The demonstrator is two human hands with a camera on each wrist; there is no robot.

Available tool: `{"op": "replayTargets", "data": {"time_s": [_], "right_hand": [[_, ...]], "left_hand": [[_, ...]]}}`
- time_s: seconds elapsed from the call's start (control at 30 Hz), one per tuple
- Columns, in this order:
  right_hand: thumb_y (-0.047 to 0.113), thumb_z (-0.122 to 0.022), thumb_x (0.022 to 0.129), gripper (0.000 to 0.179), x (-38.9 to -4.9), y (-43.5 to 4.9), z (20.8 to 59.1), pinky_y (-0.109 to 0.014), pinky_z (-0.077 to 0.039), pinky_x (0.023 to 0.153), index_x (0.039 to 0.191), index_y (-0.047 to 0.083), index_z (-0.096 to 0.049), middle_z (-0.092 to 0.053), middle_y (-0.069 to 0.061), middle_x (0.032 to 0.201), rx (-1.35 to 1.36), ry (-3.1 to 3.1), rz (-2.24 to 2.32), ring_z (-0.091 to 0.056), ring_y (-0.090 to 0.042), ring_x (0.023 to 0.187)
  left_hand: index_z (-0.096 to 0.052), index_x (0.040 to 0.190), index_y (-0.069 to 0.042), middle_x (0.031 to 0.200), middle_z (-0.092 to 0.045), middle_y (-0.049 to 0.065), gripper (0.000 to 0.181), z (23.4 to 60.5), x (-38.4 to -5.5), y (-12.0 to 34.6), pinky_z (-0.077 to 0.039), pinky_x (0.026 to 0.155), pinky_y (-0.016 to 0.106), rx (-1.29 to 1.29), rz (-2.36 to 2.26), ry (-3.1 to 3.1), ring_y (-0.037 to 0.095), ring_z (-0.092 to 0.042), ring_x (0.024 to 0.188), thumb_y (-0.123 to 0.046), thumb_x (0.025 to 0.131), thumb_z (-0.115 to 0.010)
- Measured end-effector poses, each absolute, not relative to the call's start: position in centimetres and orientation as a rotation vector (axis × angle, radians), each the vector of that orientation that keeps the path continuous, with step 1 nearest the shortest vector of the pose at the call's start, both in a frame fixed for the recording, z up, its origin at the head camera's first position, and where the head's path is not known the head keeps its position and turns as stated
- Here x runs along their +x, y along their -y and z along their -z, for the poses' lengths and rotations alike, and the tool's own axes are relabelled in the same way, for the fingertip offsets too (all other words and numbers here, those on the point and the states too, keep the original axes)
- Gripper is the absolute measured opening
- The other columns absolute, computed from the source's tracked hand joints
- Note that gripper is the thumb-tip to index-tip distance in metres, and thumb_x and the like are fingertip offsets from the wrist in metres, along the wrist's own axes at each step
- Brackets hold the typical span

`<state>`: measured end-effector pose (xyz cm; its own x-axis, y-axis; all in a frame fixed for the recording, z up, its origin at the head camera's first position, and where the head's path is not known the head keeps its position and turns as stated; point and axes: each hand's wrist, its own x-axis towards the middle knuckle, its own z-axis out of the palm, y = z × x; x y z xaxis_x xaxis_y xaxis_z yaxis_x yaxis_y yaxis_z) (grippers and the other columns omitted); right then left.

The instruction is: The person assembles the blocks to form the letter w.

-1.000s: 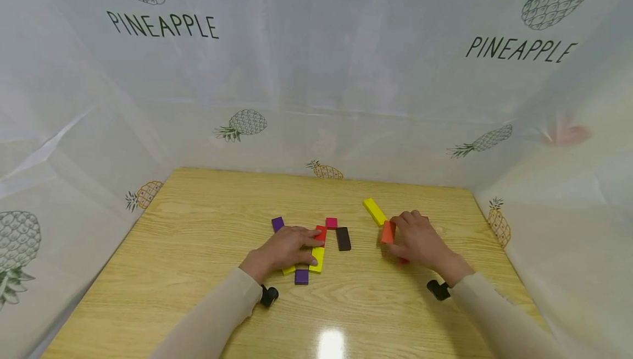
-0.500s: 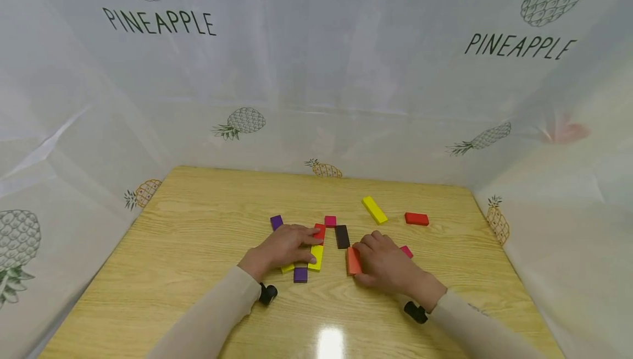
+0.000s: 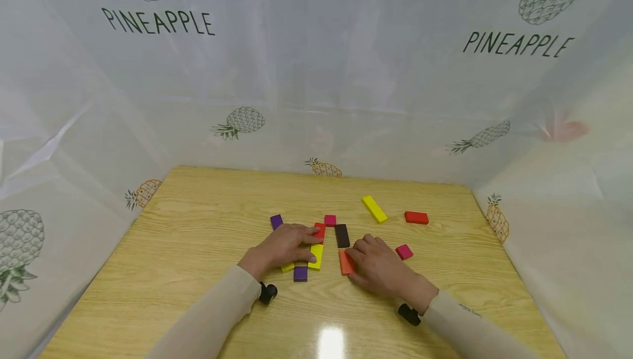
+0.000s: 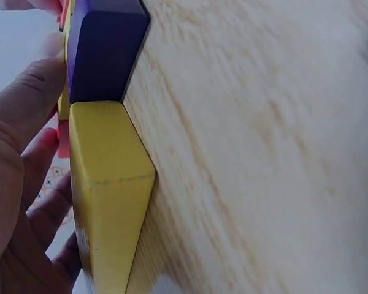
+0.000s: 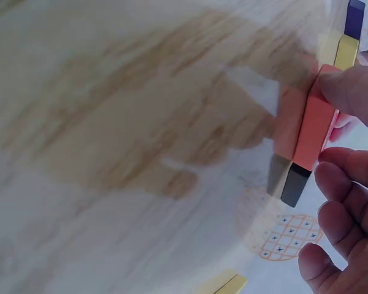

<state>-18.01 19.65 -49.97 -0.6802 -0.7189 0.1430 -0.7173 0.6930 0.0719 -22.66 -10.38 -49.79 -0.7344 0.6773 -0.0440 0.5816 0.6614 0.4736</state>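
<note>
The right hand [image 3: 383,268] pinches an orange block [image 3: 345,263] low at the table, a black block [image 3: 342,236] just beyond its far end. The left hand [image 3: 286,246] rests its fingers on a red block [image 3: 320,232] and a yellow block [image 3: 315,258], clutching neither; a purple block [image 3: 300,274] sits by the near end. A pink square [image 3: 330,220] lies behind, and farther right are a second pink square [image 3: 404,252], a red bar [image 3: 416,217] and a yellow bar [image 3: 374,209]. All look smooth, plain-coloured and straight-edged. The shiny wood-grain table [image 3: 222,194] backs onto a creased, pineapple-printed sheet [image 3: 296,73].
</note>
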Motion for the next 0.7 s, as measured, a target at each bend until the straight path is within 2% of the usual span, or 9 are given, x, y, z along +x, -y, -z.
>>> {"op": "replayTargets", "data": {"time_s": [0.33, 0.7], "right_hand": [[0.049, -0.078, 0.093, 0.055, -18.1, -19.3, 49.86, -0.041, -0.054, 0.093, 0.131, 0.009, -0.073, -0.068, -0.002, 0.114, 1.163, 2.727, 0.022, -0.055, -0.02, 0.103], [0.048, -0.078, 0.094, 0.054, -18.08, -19.31, 49.86, -0.04, -0.054, 0.093, 0.132, 0.009, -0.073, -0.069, -0.002, 0.114, 1.15, 2.742, 0.038, -0.055, -0.02, 0.104]], "left_hand": [[-0.063, 0.149, -0.023, 0.165, -0.047, -0.002, 0.052, 49.72, -22.63, 10.43, -0.033, 0.125, 0.052, 1.021, -0.63, -2.653, 0.033, -0.043, 0.152, -0.038, 0.1, -0.072], [-0.063, 0.149, -0.025, 0.164, -0.047, -0.003, 0.051, 49.87, -22.82, 10.38, -0.033, 0.125, 0.052, 1.02, -0.624, -2.662, 0.033, -0.044, 0.152, -0.039, 0.1, -0.072]]}}
